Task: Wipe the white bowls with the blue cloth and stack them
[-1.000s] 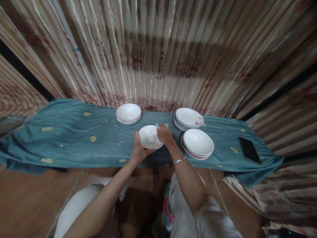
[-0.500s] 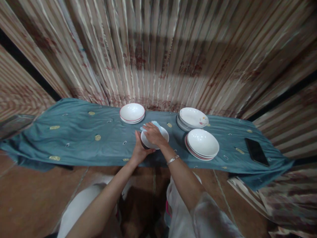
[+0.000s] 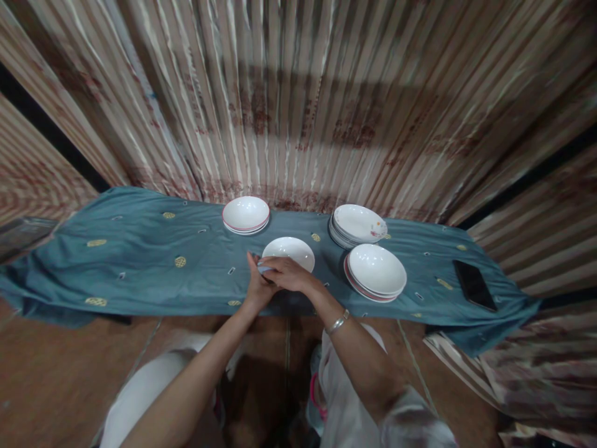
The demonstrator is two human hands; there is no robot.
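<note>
A white bowl (image 3: 293,247) is in front of me near the table's front edge, tilted slightly in my grip. My left hand (image 3: 260,285) grips its left side, thumb and fingers around the rim. Over the near-left rim lies my right hand (image 3: 285,274), closed on a pale blue cloth (image 3: 265,269) that is mostly hidden under the fingers. The cloth touches the bowl's rim close to my left hand. A silver bracelet circles my right wrist.
Red-rimmed bowls (image 3: 245,214) are stacked at the back left. To the right stand a stack of floral plates (image 3: 357,223) and a stack of white bowls (image 3: 377,270). A black phone (image 3: 474,285) lies on the green tablecloth (image 3: 149,267). A curtain (image 3: 289,112) hangs behind.
My right hand has brought the cloth from the bowl's far rim down to its near-left rim. My left hand keeps its grip. The whole view has shifted slightly.
</note>
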